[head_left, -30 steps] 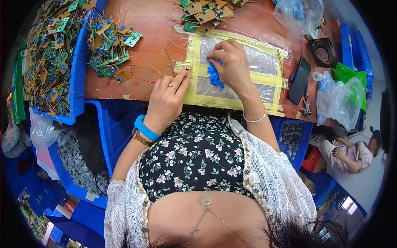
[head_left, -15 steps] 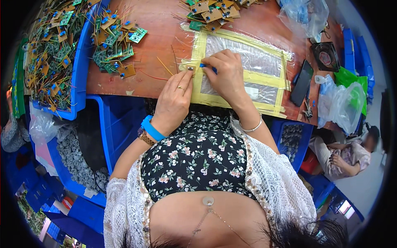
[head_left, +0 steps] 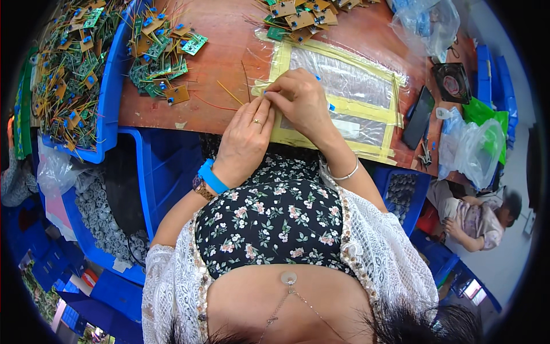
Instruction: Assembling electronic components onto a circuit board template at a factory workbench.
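My left hand (head_left: pixel 247 137) has its fingers pressed together at the left edge of a taped work mat (head_left: pixel 361 108). They close over a small brown circuit board, hidden by the fingers now but seen at their tips in the earlier frame. Meeting those fingertips is my right hand (head_left: pixel 302 103), its thumb and index finger pinching a tiny blue plastic piece (head_left: pixel 265 93). More blue pieces (head_left: pixel 332 106) show beside the right hand, over the mat. Yellow tape strips border the mat's clear film.
Wired circuit boards fill a blue bin (head_left: pixel 112 94) at left, with a loose pile (head_left: pixel 160 63) beside it and another pile (head_left: pixel 301 20) at the far edge. A phone (head_left: pixel 417 117), a fan (head_left: pixel 451 82), keys (head_left: pixel 425 156) and plastic bags (head_left: pixel 478 137) lie right. Someone sits beyond.
My right hand has moved left to the left fingertips, bringing a blue piece onto the spot where the board showed. Blue pieces have come into sight beside the right hand.
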A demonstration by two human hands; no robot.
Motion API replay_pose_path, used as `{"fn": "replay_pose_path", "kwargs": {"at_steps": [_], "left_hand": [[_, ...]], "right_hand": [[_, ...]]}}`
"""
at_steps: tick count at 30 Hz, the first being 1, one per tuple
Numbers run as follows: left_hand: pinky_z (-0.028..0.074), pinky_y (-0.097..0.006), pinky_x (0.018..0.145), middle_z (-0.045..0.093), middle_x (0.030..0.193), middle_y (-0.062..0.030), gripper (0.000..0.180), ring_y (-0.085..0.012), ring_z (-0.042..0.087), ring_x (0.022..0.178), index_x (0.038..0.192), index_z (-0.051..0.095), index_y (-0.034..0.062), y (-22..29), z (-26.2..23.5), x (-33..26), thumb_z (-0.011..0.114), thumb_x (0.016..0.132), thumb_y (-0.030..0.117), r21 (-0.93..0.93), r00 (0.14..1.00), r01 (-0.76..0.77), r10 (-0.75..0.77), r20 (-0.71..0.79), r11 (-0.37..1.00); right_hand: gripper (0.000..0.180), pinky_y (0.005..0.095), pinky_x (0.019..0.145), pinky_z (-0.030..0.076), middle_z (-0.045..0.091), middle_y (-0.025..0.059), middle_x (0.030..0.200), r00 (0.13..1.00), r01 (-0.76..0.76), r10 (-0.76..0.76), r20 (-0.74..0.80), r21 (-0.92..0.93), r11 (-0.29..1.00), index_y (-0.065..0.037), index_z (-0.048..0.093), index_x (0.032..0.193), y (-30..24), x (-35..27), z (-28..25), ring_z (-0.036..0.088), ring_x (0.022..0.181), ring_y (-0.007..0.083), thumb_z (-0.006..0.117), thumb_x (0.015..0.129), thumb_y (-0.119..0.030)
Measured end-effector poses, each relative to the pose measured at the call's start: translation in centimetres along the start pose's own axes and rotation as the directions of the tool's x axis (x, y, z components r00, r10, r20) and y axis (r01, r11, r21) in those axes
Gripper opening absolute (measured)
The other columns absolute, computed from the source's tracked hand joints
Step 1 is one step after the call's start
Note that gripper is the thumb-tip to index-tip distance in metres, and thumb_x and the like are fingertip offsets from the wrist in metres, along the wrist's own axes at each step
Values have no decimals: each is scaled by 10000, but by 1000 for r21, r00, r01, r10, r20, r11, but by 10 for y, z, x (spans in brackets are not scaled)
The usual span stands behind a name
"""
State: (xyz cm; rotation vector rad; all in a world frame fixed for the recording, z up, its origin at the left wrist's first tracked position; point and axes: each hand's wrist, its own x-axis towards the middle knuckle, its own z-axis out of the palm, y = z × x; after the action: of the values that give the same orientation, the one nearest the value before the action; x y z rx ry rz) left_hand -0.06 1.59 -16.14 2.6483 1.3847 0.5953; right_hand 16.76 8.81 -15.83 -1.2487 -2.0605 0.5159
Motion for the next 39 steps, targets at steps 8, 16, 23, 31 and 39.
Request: {"fn": "replay_pose_path", "kwargs": {"at_steps": [8, 16, 23, 31, 39], "left_hand": [[427, -433, 1124, 592, 1327, -229, 420, -343, 541, 1295, 1220, 637, -111, 1, 3, 0, 561, 848, 70, 42, 1000, -16, 16, 10, 999], [439, -428, 1107, 614, 1282, -231, 415, -338, 560, 1265, 1206, 640, -117, 6, 6, 3, 564, 839, 62, 48, 1000, 12, -10, -26, 999], [441, -423, 1108, 631, 1268, -230, 390, -336, 570, 1254, 1187, 649, -107, 10, 4, 2, 562, 849, 67, 62, 999, 28, -26, -38, 998], [475, -451, 1077, 648, 1312, -185, 413, -334, 613, 1232, 1255, 652, -50, -11, -11, -4, 560, 854, -10, -116, 974, 38, -63, -219, 992], [389, -498, 1133, 534, 1430, -227, 536, -389, 482, 1350, 1394, 566, 27, -108, -61, 65, 711, 881, 83, 285, 798, 339, -113, -592, 897]], "right_hand": [[80, 393, 724, 505, 668, 94, 787, 993, -63, 59, 100, 35, 997, -33, 738, 808, 2, 6, 3, 617, 798, 290, 784, 783, -94], [95, 408, 738, 497, 663, 100, 803, 993, 2, -1, 114, -15, 1000, -11, 671, 780, -2, 7, 5, 593, 857, 319, 743, 801, -69], [100, 408, 742, 492, 660, 108, 795, 992, 40, -41, 118, 10, 999, -7, 653, 764, 2, 4, 4, 585, 845, 330, 731, 801, -55], [117, 391, 773, 510, 685, 108, 824, 986, 85, -76, -148, 60, 995, -37, 757, 921, 5, -7, -13, 636, 847, 298, 772, 816, -83], [174, 324, 651, 544, 694, 115, 893, 976, -202, 199, -88, -22, 979, -8, 756, 991, 48, -13, -33, 673, 704, 215, 780, 823, -43]]}}
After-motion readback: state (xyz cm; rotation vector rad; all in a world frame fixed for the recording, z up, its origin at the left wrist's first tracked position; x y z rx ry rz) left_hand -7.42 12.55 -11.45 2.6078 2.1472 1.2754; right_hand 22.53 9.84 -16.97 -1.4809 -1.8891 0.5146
